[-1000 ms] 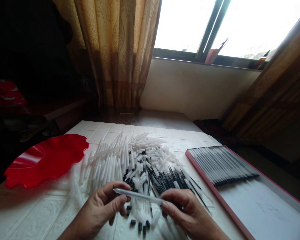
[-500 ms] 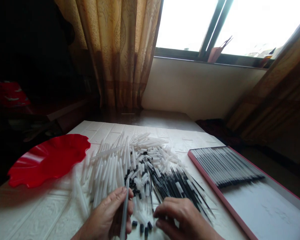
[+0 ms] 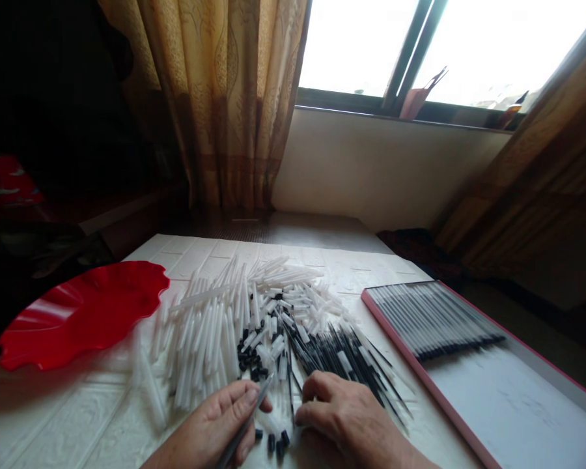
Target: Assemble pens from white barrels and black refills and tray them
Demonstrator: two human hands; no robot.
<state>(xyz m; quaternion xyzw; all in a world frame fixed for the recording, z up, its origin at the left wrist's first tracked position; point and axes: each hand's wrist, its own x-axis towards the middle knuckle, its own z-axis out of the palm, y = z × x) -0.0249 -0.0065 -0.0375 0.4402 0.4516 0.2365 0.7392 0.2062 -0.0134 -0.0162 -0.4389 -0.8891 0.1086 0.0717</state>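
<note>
My left hand [image 3: 215,426] is closed around a translucent pen barrel [image 3: 244,426] that points up and away toward the pile. My right hand [image 3: 344,417] lies palm down with its fingers curled at the near edge of the pile, fingertips by a few small black caps [image 3: 275,444]; what it pinches, if anything, is hidden. The pile of white pen barrels [image 3: 209,332] spreads over the table, with black ink refills [image 3: 332,352] on its right side.
A red wavy-edged plate [image 3: 78,312] sits at the left. A pink-rimmed tray [image 3: 469,417] on the right holds a row of assembled pens [image 3: 434,319]. The white embossed table cover [image 3: 78,423] lies under everything. Curtains and a window stand behind.
A second ago both hands held the barrel crosswise. My right hand let go and dropped to the pile; my left hand turned the barrel lengthwise and kept it.
</note>
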